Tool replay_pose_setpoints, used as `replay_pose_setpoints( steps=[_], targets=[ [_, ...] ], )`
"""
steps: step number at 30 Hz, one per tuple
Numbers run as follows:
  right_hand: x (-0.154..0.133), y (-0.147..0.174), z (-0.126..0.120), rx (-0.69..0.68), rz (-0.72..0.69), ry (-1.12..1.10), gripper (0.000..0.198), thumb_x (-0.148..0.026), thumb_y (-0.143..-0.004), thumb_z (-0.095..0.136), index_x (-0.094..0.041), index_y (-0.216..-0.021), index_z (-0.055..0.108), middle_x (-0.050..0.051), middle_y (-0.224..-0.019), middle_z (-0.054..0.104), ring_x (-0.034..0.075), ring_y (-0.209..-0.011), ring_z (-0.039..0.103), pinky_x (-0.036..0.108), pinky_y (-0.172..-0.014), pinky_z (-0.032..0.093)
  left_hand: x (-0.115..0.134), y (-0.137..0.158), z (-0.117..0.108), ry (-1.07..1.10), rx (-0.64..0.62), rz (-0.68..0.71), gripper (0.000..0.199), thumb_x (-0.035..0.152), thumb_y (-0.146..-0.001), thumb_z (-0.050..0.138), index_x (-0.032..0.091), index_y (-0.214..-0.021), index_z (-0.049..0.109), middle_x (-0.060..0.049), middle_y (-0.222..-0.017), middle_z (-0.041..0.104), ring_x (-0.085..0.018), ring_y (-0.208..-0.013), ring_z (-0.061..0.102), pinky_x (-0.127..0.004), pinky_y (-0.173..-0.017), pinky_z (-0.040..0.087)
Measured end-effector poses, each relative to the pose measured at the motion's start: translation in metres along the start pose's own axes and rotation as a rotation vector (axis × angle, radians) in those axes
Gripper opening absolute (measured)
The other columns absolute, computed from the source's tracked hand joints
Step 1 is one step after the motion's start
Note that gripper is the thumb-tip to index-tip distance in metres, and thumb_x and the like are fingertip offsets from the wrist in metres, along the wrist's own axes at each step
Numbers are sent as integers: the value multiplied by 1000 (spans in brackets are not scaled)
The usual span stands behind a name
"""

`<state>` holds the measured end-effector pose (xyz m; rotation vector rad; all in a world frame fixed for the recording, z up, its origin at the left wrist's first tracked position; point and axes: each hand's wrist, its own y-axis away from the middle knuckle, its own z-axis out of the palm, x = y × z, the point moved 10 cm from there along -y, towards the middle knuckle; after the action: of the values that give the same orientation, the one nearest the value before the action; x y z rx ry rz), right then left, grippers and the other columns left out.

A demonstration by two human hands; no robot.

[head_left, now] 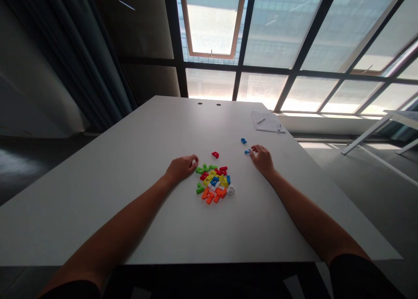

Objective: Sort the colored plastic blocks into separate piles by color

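Just at ten o'clock from the half-closed right hand (pixel 262 159), a blue piece (pixel 247 152) meets the fingertips; a second blue piece (pixel 243 140) lies toward eleven. Between them and the farther, loosely curled left hand (pixel 181 166) sits a red piece (pixel 215 154), a multicoloured pile (pixel 214 181) at the left's four o'clock. Any grip is unclear at this range.

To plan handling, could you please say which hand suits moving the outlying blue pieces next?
Probably right: the right hand is at the nearer blue piece, near the farther blue piece; the left hand is beside the pile.
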<state>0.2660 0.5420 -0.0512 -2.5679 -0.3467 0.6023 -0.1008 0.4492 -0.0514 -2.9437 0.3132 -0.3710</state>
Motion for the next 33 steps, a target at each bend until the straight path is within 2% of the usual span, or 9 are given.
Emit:
replay_pose_setpoints(
  steps=[4, 11, 18, 23, 26, 29, 33],
  targets=[
    [-11, -1, 14, -107, -93, 120, 24, -25, -97, 59, -19, -112, 76, 14, -122, 72, 30, -112, 63, 41, -99, 46, 1, 0, 0, -10, -3, -5, 28, 46, -99, 48, 28, -108, 69, -2, -85, 75, -21, -73, 67, -28, -61, 37],
    [-5, -25, 30, -190, -15, 245, 35, -22, -100, 57, -22, -131, 74, 14, -135, 67, 30, -121, 59, 39, -102, 44, -1, -1, 1, -21, -1, -9, 28, 47, -99, 48, 30, -109, 69, -1, -84, 74, -22, -73, 68, -29, -62, 39],
    [5, -37, 36, -205, 38, 265, 40, -22, -99, 54, -23, -135, 73, 13, -140, 65, 29, -123, 59, 40, -103, 44, -2, -1, 2, -12, -5, -11, 30, 47, -98, 47, 30, -109, 69, -2, -86, 75, -23, -76, 69, -29, -65, 43],
    [5, -37, 37, -199, 15, 218, 49, -23, -97, 53, -23, -145, 65, 12, -148, 63, 32, -125, 58, 44, -105, 45, 0, -1, 1, -10, -6, -13, 31, 48, -99, 46, 29, -110, 69, -2, -86, 75, -23, -76, 69, -30, -65, 44],
    [3, -34, 32, -150, -2, 167, 54, -23, -97, 52, -21, -150, 60, 14, -148, 63, 34, -124, 59, 48, -105, 45, 0, 0, 0, -9, -2, -8, 31, 47, -99, 47, 30, -110, 70, -2, -86, 75, -23, -76, 70, -30, -66, 46],
    [6, -30, 28, -113, 25, 153, 51, -24, -97, 51, -17, -146, 62, 16, -145, 65, 36, -125, 58, 50, -107, 43, 0, 0, 0, -11, 1, -10, 31, 47, -99, 48, 29, -110, 70, -3, -87, 76, -23, -78, 71, -30, -68, 47],
    [9, -27, 34, -163, 45, 153, 56, -25, -97, 50, -14, -151, 56, 19, -148, 63, 38, -131, 54, 52, -110, 42, 0, 1, 0, -9, -5, -9, 31, 47, -99, 48, 29, -111, 71, -3, -87, 76, -22, -78, 71, -30, -68, 48]
  ],
)
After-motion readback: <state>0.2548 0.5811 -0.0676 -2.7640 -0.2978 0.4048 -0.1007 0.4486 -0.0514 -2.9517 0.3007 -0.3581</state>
